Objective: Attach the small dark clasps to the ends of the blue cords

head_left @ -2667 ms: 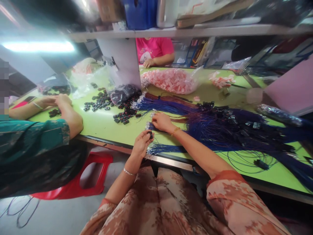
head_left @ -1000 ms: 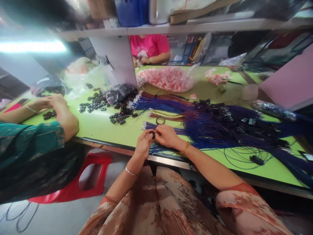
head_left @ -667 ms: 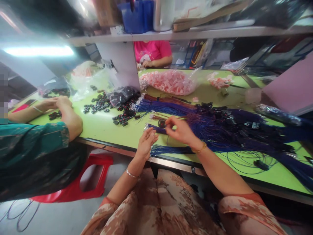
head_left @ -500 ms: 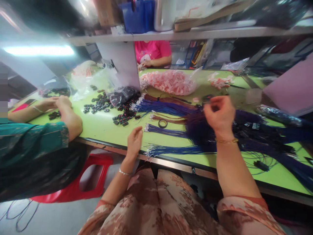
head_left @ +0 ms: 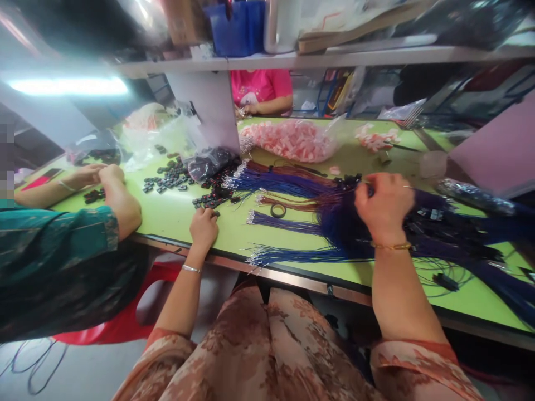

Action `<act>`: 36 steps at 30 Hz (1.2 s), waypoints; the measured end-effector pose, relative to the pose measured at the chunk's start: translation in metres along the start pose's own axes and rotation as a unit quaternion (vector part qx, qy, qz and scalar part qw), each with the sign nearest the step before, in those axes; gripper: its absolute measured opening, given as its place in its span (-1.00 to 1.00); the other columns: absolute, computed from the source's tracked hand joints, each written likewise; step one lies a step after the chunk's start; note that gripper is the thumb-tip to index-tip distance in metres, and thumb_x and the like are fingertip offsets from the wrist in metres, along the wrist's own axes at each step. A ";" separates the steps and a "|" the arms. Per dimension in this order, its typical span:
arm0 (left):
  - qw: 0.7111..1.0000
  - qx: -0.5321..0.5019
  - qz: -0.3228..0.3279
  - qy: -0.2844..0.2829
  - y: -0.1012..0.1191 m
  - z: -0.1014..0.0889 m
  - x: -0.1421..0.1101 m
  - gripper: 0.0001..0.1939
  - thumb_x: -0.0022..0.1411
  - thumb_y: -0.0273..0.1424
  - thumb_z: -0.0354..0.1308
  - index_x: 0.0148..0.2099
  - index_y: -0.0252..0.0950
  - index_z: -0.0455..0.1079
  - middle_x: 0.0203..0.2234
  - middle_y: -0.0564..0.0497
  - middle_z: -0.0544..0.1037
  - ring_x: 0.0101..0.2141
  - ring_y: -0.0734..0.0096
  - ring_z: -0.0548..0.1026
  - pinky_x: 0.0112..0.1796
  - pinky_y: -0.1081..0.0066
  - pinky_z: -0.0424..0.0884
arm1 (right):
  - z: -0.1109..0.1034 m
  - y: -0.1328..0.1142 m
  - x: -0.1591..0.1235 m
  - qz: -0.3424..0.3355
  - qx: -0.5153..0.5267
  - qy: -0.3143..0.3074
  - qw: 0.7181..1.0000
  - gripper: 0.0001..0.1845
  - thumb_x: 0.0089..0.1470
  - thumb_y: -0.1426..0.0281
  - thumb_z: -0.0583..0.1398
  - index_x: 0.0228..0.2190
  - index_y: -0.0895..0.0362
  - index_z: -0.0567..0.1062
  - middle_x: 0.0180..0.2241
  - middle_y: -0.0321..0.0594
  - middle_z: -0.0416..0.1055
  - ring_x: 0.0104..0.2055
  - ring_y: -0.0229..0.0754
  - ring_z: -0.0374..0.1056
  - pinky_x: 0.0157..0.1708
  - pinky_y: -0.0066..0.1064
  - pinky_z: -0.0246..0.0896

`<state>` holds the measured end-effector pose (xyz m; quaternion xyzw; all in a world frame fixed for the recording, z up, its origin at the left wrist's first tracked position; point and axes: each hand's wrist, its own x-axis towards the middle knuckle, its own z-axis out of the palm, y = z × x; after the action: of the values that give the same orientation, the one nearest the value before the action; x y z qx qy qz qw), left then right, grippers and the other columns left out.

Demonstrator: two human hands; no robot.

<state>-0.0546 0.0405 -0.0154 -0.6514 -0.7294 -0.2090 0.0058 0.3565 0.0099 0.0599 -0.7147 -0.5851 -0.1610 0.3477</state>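
My left hand (head_left: 204,227) is closed, its fingers curled down at the near edge of a pile of black connector housings (head_left: 211,197). One housing shows beside its fingertips; the fingers partly hide what they grip. Over the heap of dark blue wires (head_left: 340,220) is my right hand (head_left: 387,201), its thumb and fingers bent together, their tips largely hidden. Just left of them lie small black connectors (head_left: 350,181). Blue wire bundles (head_left: 288,256) and brown wires (head_left: 288,203) with bare metal terminals reach left between my hands, near a black tape ring (head_left: 278,210).
A bag of pink-white parts (head_left: 292,139) lies behind the wires. At left, a co-worker's arms (head_left: 121,203) rest on the green table (head_left: 167,223); another person in pink (head_left: 263,92) sits opposite. A shelf (head_left: 376,58) spans above. A red stool (head_left: 154,312) stands below.
My left hand has moved left to the black housings, and its fingers have curled. My right hand has shifted slightly right and down over the wires.
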 end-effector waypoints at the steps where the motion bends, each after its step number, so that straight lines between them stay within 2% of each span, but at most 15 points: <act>1: 1.000 0.006 0.003 -0.005 0.002 -0.002 -0.002 -0.82 0.21 -0.40 0.01 -0.18 -0.24 0.40 -0.22 -0.17 0.42 -0.19 0.09 0.40 -0.25 0.24 0.28 | -0.001 -0.018 -0.006 -0.053 0.068 -0.055 0.995 -0.75 0.10 0.32 0.07 -0.32 0.17 0.48 -0.30 0.01 0.44 -0.20 -0.01 0.33 -0.20 -0.19 0.17; 2: 1.000 0.007 0.006 -0.009 0.003 -0.004 -0.004 -0.83 0.20 -0.41 0.01 -0.18 -0.25 0.39 -0.23 -0.17 0.43 -0.18 0.08 0.39 -0.24 0.24 0.28 | 0.000 -0.035 -0.014 -0.121 0.141 -0.148 0.971 -0.77 0.11 0.33 0.07 -0.35 0.15 0.49 -0.32 -0.07 0.46 -0.24 -0.09 0.34 -0.22 -0.28 0.18; 4: 1.000 -0.019 0.008 -0.009 0.005 -0.006 -0.006 -0.83 0.19 -0.44 0.01 -0.17 -0.26 0.37 -0.24 -0.17 0.43 -0.18 0.11 0.40 -0.21 0.23 0.29 | 0.008 -0.067 -0.032 -0.235 0.233 -0.351 0.876 -0.80 0.10 0.34 0.10 -0.40 0.13 0.50 -0.38 -0.18 0.48 -0.35 -0.19 0.33 -0.32 -0.41 0.15; 5: 0.999 -0.053 0.007 -0.004 0.005 -0.006 -0.007 -0.82 0.18 -0.45 0.02 -0.16 -0.27 0.37 -0.23 -0.16 0.42 -0.20 0.15 0.41 -0.20 0.25 0.30 | 0.013 -0.079 -0.042 -0.267 0.240 -0.416 0.835 -0.82 0.08 0.37 0.11 -0.42 0.13 0.51 -0.40 -0.21 0.48 -0.37 -0.22 0.32 -0.35 -0.44 0.12; 6: 0.995 -0.098 0.002 0.001 0.004 -0.006 -0.008 -0.81 0.16 -0.45 0.04 -0.15 -0.27 0.37 -0.23 -0.13 0.43 -0.23 0.20 0.42 -0.20 0.26 0.31 | 0.018 -0.088 -0.051 -0.289 0.231 -0.462 0.806 -0.86 0.05 0.37 0.15 -0.44 0.13 0.51 -0.43 -0.23 0.47 -0.40 -0.23 0.31 -0.38 -0.45 0.08; 8: 0.976 -0.216 -0.019 0.001 0.003 -0.006 -0.010 -0.80 0.12 -0.43 0.10 -0.16 -0.27 0.40 -0.27 -0.08 0.45 -0.32 0.32 0.43 -0.22 0.32 0.33 | 0.028 -0.097 -0.065 -0.301 0.202 -0.505 0.783 -0.90 0.00 0.38 0.19 -0.49 0.13 0.49 -0.48 -0.25 0.45 -0.44 -0.25 0.26 -0.43 -0.47 0.00; 10: 0.935 -0.350 -0.058 -0.017 0.003 -0.005 -0.013 -0.79 0.06 -0.37 0.19 -0.21 -0.28 0.43 -0.37 -0.02 0.47 -0.41 0.41 0.41 -0.29 0.38 0.35 | 0.034 -0.096 -0.072 -0.295 0.187 -0.518 0.781 -0.90 -0.01 0.38 0.19 -0.50 0.13 0.47 -0.51 -0.27 0.42 -0.48 -0.27 0.22 -0.45 -0.47 -0.05; 13: 0.842 -0.524 -0.119 -0.050 0.008 -0.007 -0.019 -0.74 -0.05 -0.33 0.31 -0.27 -0.32 0.47 -0.51 0.03 0.48 -0.48 0.48 0.38 -0.37 0.44 0.34 | 0.037 -0.089 -0.073 -0.293 0.196 -0.526 0.774 -0.87 0.05 0.38 0.14 -0.48 0.14 0.45 -0.50 -0.27 0.41 -0.49 -0.28 0.19 -0.45 -0.47 -0.06; 15: 0.781 -0.602 -0.146 -0.071 0.015 -0.010 -0.023 -0.71 -0.12 -0.36 0.37 -0.30 -0.34 0.47 -0.50 0.03 0.50 -0.48 0.52 0.40 -0.38 0.48 0.35 | 0.036 -0.086 -0.071 -0.300 0.198 -0.520 0.775 -0.85 0.08 0.39 0.11 -0.46 0.14 0.44 -0.49 -0.26 0.41 -0.48 -0.28 0.20 -0.45 -0.47 -0.06; 18: 0.710 -0.676 -0.164 -0.111 0.025 -0.015 -0.030 -0.64 -0.16 -0.46 0.39 -0.23 -0.33 0.47 -0.43 0.03 0.53 -0.41 0.53 0.46 -0.35 0.51 0.37 | 0.034 -0.087 -0.071 -0.310 0.188 -0.497 0.788 -0.87 0.09 0.38 0.13 -0.44 0.13 0.44 -0.45 -0.22 0.43 -0.45 -0.25 0.22 -0.44 -0.46 -0.07; 23: 0.629 -0.735 -0.186 -0.175 0.037 -0.018 -0.038 -0.70 -0.12 -0.56 0.34 -0.24 -0.38 0.49 -0.41 -0.01 0.55 -0.41 0.57 0.47 -0.39 0.57 0.37 | 0.032 -0.091 -0.073 -0.328 0.173 -0.492 0.787 -0.84 0.10 0.43 0.10 -0.48 0.13 0.42 -0.45 -0.21 0.43 -0.44 -0.25 0.22 -0.43 -0.45 -0.08; 28: 0.579 -0.763 -0.215 -0.191 0.046 -0.024 -0.044 -0.77 0.00 -0.53 0.27 -0.22 -0.34 0.49 -0.43 -0.02 0.54 -0.36 0.47 0.52 -0.33 0.48 0.44 | 0.028 -0.089 -0.069 -0.323 0.174 -0.484 0.794 -0.84 0.16 0.41 0.06 -0.41 0.14 0.40 -0.46 -0.22 0.40 -0.47 -0.25 0.18 -0.44 -0.44 -0.09; 31: 0.581 -0.757 -0.230 -0.191 0.049 -0.027 -0.048 -0.77 0.03 -0.52 0.25 -0.19 -0.30 0.46 -0.45 0.01 0.52 -0.31 0.40 0.55 -0.38 0.49 0.46 | 0.026 -0.091 -0.071 -0.335 0.185 -0.493 0.781 -0.89 0.12 0.36 0.13 -0.40 0.13 0.41 -0.42 -0.23 0.41 -0.44 -0.25 0.19 -0.43 -0.44 -0.09; 34: 0.588 -0.752 -0.235 -0.183 0.051 -0.027 -0.050 -0.81 0.05 -0.51 0.25 -0.21 -0.31 0.44 -0.47 0.03 0.50 -0.37 0.45 0.55 -0.49 0.60 0.40 | 0.028 -0.093 -0.074 -0.343 0.197 -0.501 0.769 -0.88 0.11 0.40 0.12 -0.43 0.14 0.42 -0.42 -0.23 0.41 -0.42 -0.25 0.19 -0.42 -0.45 -0.08; 36: 0.586 -0.754 -0.239 -0.179 0.051 -0.026 -0.050 -0.83 0.07 -0.49 0.25 -0.22 -0.34 0.44 -0.46 0.01 0.51 -0.40 0.48 0.54 -0.48 0.61 0.41 | 0.030 -0.093 -0.074 -0.336 0.206 -0.501 0.771 -0.83 0.14 0.42 0.07 -0.46 0.14 0.41 -0.45 -0.23 0.39 -0.45 -0.27 0.17 -0.42 -0.46 -0.08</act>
<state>-0.0055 -0.0119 0.0092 -0.2493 -0.4263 -0.5572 -0.6676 0.2435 -0.0159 0.0205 -0.3638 -0.8982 0.2373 0.0682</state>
